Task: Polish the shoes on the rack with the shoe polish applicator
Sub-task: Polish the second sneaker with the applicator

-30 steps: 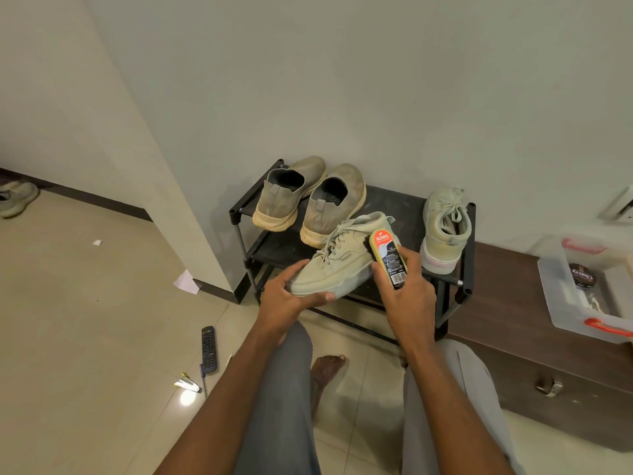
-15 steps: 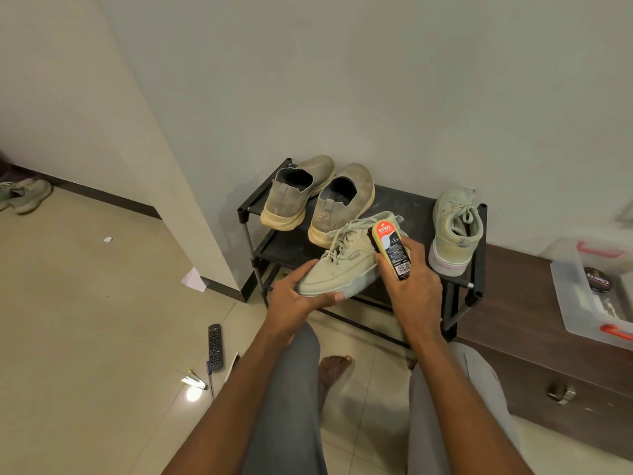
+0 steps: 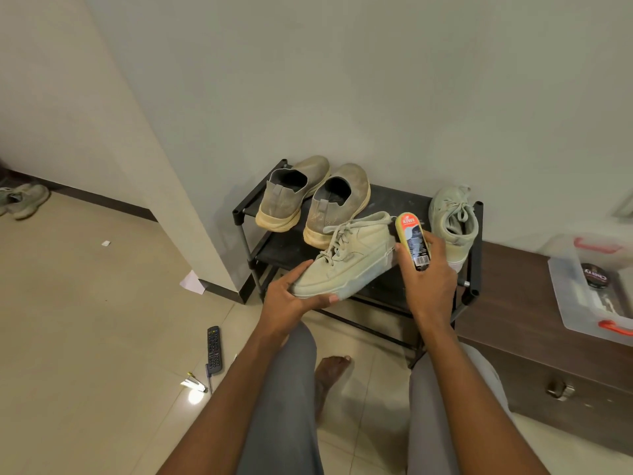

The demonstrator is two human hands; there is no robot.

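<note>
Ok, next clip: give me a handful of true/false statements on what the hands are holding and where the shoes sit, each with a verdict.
1. The left hand holds the laced sneaker at its toe end. True.
2. The right hand is empty. False: it grips the shoe polish applicator, set against the sneaker's heel end.
3. Two slip-on shoes sit on the rack with heels toward the camera. True.
4. A remote control lies on the rack's top shelf. False: it lies on the floor, left of the person's legs.
5. The matching sneaker lies on the floor. False: it stands at the rack's right end.
</note>
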